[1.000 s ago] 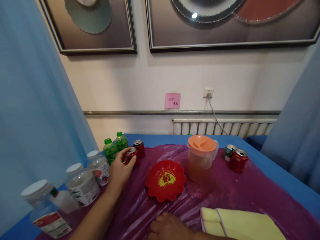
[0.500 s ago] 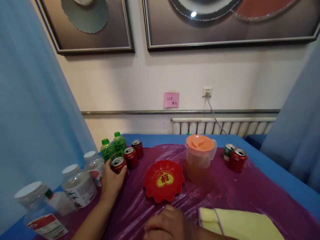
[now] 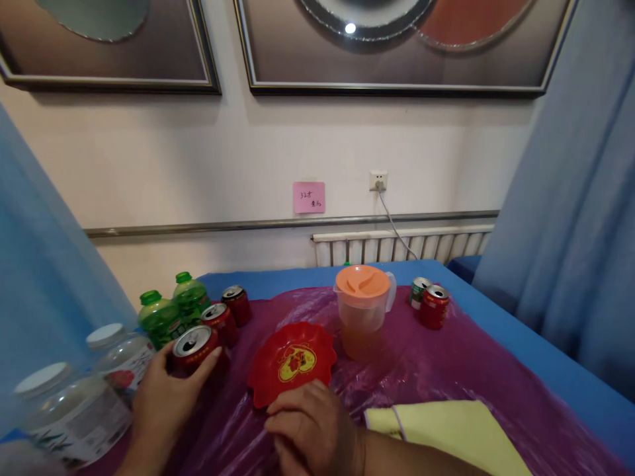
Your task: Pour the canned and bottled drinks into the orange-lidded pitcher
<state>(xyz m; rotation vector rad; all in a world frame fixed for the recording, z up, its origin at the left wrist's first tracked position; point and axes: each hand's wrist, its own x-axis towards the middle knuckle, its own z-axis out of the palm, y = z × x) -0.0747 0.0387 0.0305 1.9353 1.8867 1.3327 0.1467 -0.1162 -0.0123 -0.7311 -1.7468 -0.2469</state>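
My left hand (image 3: 166, 400) is wrapped round a red can (image 3: 195, 350) with an opened top, at the left of the purple plastic sheet. Just behind it stand two more red cans (image 3: 221, 322) (image 3: 237, 304). My right hand (image 3: 317, 423) has its fingers curled and hovers at the front edge of a red scalloped plate (image 3: 292, 363); whether anything is between its fingers is hidden. Right of the plate is a clear pitcher (image 3: 362, 317) with an orange lid and amber liquid inside.
Green bottles (image 3: 159, 318) and white-lidded jars (image 3: 74, 416) line the left side. A green can (image 3: 419, 292) and a red can (image 3: 434, 307) stand at the right. A folded yellow cloth (image 3: 451, 430) lies at the front right of the purple sheet (image 3: 496, 390).
The view has turned right. My left hand has brought the red can nearer, away from the green bottles. My right hand has moved up to the plate's front edge.
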